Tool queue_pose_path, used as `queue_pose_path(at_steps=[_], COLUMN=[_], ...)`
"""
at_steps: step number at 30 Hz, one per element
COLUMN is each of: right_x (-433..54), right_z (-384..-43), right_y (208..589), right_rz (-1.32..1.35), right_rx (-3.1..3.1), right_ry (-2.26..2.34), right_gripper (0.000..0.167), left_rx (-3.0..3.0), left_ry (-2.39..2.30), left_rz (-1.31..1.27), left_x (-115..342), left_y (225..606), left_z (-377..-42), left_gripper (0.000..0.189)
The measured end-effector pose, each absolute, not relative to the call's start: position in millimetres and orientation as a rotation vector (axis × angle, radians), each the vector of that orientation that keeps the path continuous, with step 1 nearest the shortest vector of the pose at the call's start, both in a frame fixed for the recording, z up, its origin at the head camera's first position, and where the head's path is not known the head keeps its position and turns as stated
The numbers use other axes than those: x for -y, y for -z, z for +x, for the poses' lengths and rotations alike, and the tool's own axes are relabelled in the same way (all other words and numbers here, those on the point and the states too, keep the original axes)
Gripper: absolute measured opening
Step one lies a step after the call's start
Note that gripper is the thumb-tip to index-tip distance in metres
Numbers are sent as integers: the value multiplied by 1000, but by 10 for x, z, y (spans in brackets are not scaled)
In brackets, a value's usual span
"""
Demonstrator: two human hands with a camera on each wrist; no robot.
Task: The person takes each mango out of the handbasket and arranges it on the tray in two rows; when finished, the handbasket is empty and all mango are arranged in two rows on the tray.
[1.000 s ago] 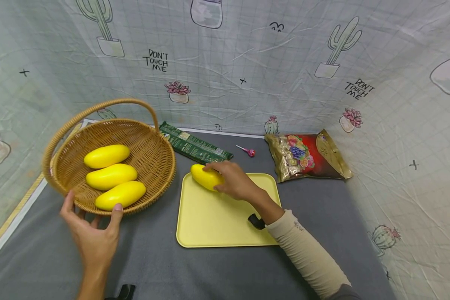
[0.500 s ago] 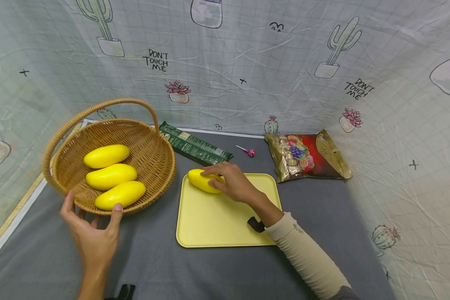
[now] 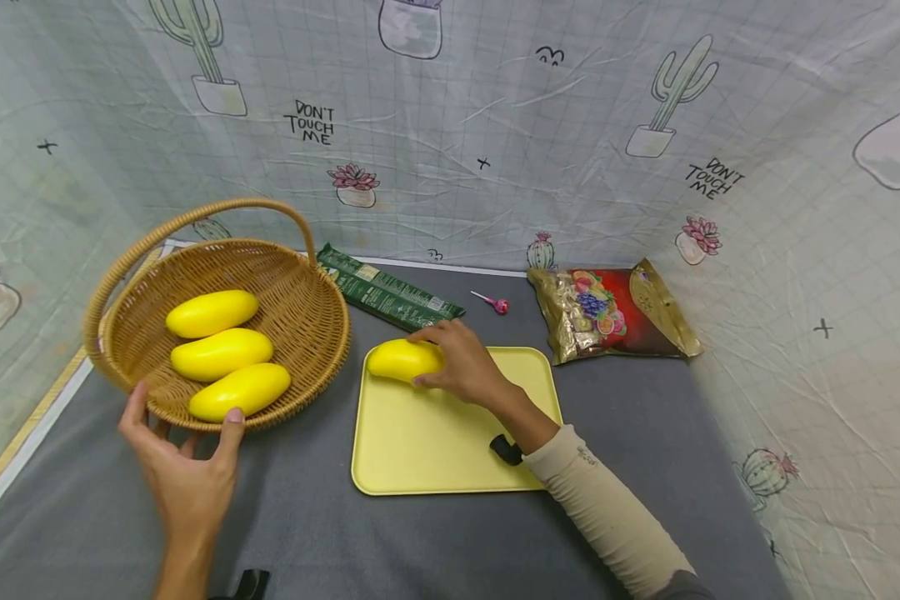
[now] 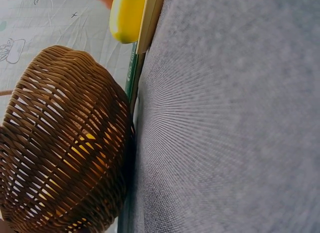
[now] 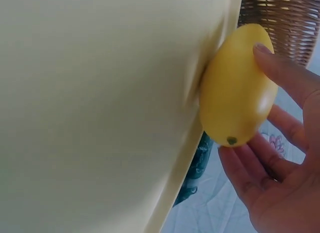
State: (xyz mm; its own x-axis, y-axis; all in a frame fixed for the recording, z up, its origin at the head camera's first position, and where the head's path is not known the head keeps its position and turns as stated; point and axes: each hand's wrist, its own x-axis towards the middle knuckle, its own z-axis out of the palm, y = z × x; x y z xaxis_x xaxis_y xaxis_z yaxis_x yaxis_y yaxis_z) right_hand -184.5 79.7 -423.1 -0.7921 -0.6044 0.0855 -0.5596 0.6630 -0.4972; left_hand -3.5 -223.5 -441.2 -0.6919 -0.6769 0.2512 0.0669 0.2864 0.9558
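Observation:
My right hand (image 3: 465, 365) grips a yellow mango (image 3: 396, 360) at the far left corner of the pale yellow tray (image 3: 435, 450). In the right wrist view the thumb lies on the side of the mango (image 5: 235, 88) and the fingertips touch its end, near a green stem spot. A wicker basket (image 3: 300, 308) with a tall handle stands left of the tray. Three more yellow mangoes (image 3: 222, 354) lie side by side in it. At the basket's near rim, my left hand (image 3: 187, 475) holds on, thumb over the edge; its other fingers are partly hidden.
Behind the tray lies a long green packet (image 3: 390, 292), with a pink lollipop (image 3: 499, 306) beside it. A gold and red candy bag (image 3: 615, 312) lies at the back right. A patterned cloth (image 3: 450, 125) hangs behind the grey table (image 3: 300, 517).
The held mango has moved slightly left and turned to lie more level over the tray's corner. My right hand shifted a little with it. The left hand and basket stay put.

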Motion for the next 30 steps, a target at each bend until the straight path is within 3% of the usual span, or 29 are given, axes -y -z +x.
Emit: queue_pose_path(at_steps=[12, 30], right_x=[-778, -233], right_z=[-1793, -1641], right_y=[4221, 3657], right_rz=[-1010, -1284], right_rx=[-2855, -2705], right_ry=[777, 1153], right_gripper=[70, 62], left_rx=[1904, 1904], left_ry=[1459, 1470], left_rz=[522, 516], left_x=[2238, 2231], left_y=[4413, 4402], left_z=[-25, -17], left_gripper=[100, 99])
